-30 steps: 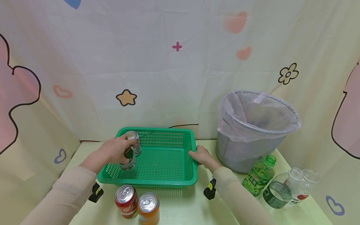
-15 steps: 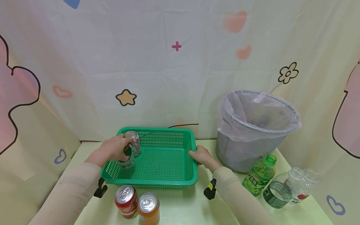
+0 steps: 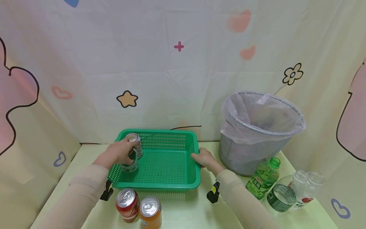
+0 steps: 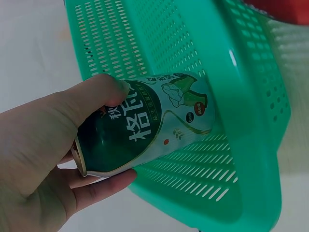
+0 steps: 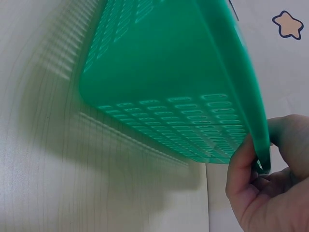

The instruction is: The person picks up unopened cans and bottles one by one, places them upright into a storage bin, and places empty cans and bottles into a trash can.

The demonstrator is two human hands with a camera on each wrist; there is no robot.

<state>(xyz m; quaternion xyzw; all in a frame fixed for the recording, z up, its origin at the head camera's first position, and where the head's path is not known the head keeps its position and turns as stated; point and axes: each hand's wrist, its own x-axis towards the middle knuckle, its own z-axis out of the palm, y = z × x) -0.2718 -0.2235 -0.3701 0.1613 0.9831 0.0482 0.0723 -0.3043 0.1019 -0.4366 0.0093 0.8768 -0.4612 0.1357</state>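
My left hand reaches into the left end of a green plastic basket. Its thumb and fingers grip the top of a drink can with a dark green and pale label, which stands inside by the basket's left wall. Right behind that one, a silver Coca-Cola can stands upright, partly covered by the hand in the head view. On the other side, my right hand pinches the basket's right rim, thumb on top and fingers curled beneath, as the right wrist view shows.
A red can and an orange can stand before the basket. A mesh bin with a plastic liner is at back right. Before it are a green bottle and clear bottles. A curtain hangs behind.
My left hand and forearm have shifted slightly right, and the gripped green can has come down a little into the basket. The right hand stays on the rim.
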